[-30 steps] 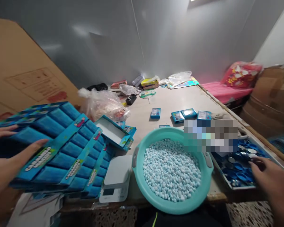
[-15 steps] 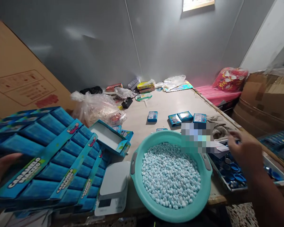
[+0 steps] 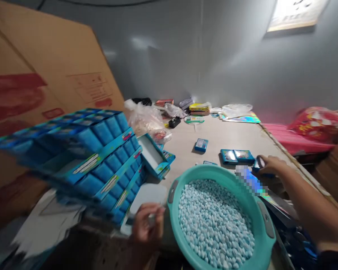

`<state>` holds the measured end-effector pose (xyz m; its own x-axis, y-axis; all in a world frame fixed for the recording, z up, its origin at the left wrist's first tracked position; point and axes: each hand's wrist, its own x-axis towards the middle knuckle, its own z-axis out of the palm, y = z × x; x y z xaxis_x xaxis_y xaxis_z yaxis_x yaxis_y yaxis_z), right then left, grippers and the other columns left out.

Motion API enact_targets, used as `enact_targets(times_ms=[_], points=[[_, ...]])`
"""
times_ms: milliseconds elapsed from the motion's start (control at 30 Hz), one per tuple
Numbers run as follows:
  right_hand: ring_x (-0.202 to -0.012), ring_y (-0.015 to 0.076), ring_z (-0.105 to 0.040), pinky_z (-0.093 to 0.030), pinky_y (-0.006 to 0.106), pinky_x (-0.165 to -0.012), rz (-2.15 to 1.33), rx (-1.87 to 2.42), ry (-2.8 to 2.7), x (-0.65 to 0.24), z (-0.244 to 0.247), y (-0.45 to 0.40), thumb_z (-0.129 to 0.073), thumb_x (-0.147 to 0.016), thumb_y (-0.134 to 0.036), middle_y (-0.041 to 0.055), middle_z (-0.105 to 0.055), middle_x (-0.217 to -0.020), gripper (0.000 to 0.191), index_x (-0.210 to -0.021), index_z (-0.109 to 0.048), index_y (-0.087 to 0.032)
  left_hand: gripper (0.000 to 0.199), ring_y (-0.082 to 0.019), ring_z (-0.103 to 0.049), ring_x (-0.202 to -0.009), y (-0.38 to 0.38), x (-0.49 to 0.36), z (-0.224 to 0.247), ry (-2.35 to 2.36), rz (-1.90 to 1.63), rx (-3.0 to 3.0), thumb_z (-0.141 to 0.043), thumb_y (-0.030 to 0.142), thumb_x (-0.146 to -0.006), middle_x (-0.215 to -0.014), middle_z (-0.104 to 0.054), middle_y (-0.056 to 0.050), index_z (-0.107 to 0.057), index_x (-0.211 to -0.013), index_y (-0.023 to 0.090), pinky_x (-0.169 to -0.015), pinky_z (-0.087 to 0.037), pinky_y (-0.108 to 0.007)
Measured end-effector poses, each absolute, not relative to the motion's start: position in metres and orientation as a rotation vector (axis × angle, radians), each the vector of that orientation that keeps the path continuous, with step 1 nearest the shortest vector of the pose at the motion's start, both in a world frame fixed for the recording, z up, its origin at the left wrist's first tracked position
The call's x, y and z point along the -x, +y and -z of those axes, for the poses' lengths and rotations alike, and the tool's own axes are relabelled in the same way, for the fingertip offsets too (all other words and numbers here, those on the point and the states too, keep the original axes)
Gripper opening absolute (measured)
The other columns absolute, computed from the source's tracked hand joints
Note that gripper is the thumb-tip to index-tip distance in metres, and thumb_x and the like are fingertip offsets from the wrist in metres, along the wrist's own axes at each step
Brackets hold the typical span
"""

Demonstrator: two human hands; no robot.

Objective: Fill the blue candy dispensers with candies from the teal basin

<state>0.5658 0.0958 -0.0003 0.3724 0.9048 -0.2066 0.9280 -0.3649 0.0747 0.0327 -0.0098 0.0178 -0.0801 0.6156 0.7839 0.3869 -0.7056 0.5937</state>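
Note:
My right hand [image 3: 272, 165] is closed around a small blue box [image 3: 257, 164] at the right end of a row. Beside it lie two more small blue boxes [image 3: 236, 156]. My left hand [image 3: 148, 221], blurred, has its fingers curled together in front of the white scale [image 3: 146, 195]; what is in them cannot be made out. Between my hands stands the turquoise basin [image 3: 173, 221], full of pale blue pebble-like pieces [image 3: 216, 221]. At left, a tilted stack of blue display trays [image 3: 101, 165] holds blue boxes. A blurred brown shape, possibly another person's arm [image 3: 19, 198], shows by it.
A large carton [image 3: 59, 60] rises behind the stack. An open blue tray box [image 3: 153, 155] and a clear plastic bag [image 3: 143, 118] are on the table. One small blue box [image 3: 201, 145] lies farther back. Blurred blue items [image 3: 301, 240] fill the lower right.
The view has swung left. My right hand has moved from above the tray of blue lids to the end box and gripped it. A left hand now shows by the scale.

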Motion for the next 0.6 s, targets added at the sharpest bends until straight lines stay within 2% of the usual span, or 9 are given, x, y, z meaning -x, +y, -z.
enact_targets(times_ms=[100, 167, 233, 300, 367, 400, 500, 600], points=[[-0.124, 0.0495, -0.05, -0.041, 0.054, -0.087, 0.04, -2.394, 1.752, -0.556, -0.011, 0.079, -0.062, -0.087, -0.049, 0.0313, -0.055, -0.131, 0.074, -0.152, -0.046, -0.016, 0.004, -0.017, -0.069, -0.079, 0.001, -0.074, -0.016, 1.148, -1.609, -1.758, -0.064, 0.022, -0.091, -0.083, -0.066, -0.002, -0.061, -0.091, 0.02, -0.073, -0.059, -0.03], [-0.123, 0.0505, -0.049, -0.042, 0.055, -0.089, -0.093, -2.388, 1.879, -0.531, -0.02, 0.061, -0.066, -0.084, -0.05, 0.03, -0.053, -0.13, 0.081, -0.154, -0.043, -0.017, 0.012, -0.017, -0.068, -0.081, 0.013, -0.101, -0.024, 1.2, -1.373, -1.607, -0.066, 0.03, -0.09, -0.084, -0.066, -0.002, -0.062, -0.089, 0.019, -0.076, -0.057, -0.029], [-0.114, 0.0437, -0.055, -0.046, 0.051, -0.091, -0.107, -2.314, 2.226, -0.489, -0.029, 0.038, -0.074, -0.076, -0.044, 0.0238, -0.056, -0.126, 0.086, -0.153, -0.045, -0.019, 0.022, -0.019, -0.069, -0.086, 0.027, -0.125, -0.033, 1.146, -1.091, -1.508, -0.073, 0.035, -0.084, -0.09, -0.069, -0.005, -0.064, -0.094, 0.018, -0.077, -0.056, -0.029], [-0.122, 0.0396, -0.053, -0.046, 0.049, -0.103, -0.063, -2.1, 2.71, -0.438, -0.034, 0.012, -0.079, -0.066, -0.033, 0.0199, -0.051, -0.135, 0.092, -0.152, -0.046, -0.023, 0.053, -0.024, -0.069, -0.098, 0.041, -0.142, -0.036, 1.003, -0.82, -1.403, -0.087, 0.037, -0.07, -0.107, -0.071, -0.011, -0.063, -0.113, 0.017, -0.079, -0.057, -0.033], [-0.13, 0.0358, -0.05, -0.047, 0.048, -0.108, -0.019, -1.849, 3.0, -0.39, -0.033, -0.011, -0.072, -0.063, -0.018, 0.0129, -0.044, -0.146, 0.097, -0.154, -0.042, -0.036, 0.084, -0.03, -0.067, -0.109, 0.051, -0.15, -0.033, 0.849, -0.609, -1.356, -0.096, 0.037, -0.057, -0.122, -0.068, -0.015, -0.059, -0.13, 0.018, -0.085, -0.057, -0.038], [-0.134, 0.0345, -0.048, -0.047, 0.047, -0.109, -0.006, -1.751, 3.095, -0.371, -0.03, -0.02, -0.069, -0.062, -0.013, 0.0098, -0.041, -0.15, 0.099, -0.153, -0.041, -0.041, 0.09, -0.032, -0.066, -0.112, 0.053, -0.15, -0.03, 0.785, -0.539, -1.363, -0.097, 0.037, -0.053, -0.126, -0.067, -0.015, -0.06, -0.132, 0.019, -0.09, -0.056, -0.041], [-0.143, 0.0363, -0.042, -0.048, 0.052, -0.112, -0.043, -1.748, 3.227, -0.345, -0.011, -0.028, -0.067, -0.067, -0.015, 0.0072, -0.033, -0.159, 0.097, -0.155, -0.037, -0.043, 0.08, -0.031, -0.067, -0.112, 0.055, -0.143, -0.019, 0.714, -0.566, -1.337, -0.095, 0.038, -0.057, -0.122, -0.07, -0.012, -0.064, -0.129, 0.02, -0.098, -0.053, -0.044], [-0.148, 0.0405, -0.037, -0.043, 0.06, -0.115, 0.139, -2.146, 3.067, -0.356, 0.017, -0.013, -0.067, -0.081, -0.041, 0.0136, -0.032, -0.164, 0.087, -0.159, -0.031, -0.03, 0.07, -0.028, -0.067, -0.11, 0.054, -0.133, -0.011, 0.858, -0.887, -1.217, -0.089, 0.031, -0.064, -0.116, -0.071, -0.01, -0.061, -0.127, 0.018, -0.097, -0.053, -0.039]])
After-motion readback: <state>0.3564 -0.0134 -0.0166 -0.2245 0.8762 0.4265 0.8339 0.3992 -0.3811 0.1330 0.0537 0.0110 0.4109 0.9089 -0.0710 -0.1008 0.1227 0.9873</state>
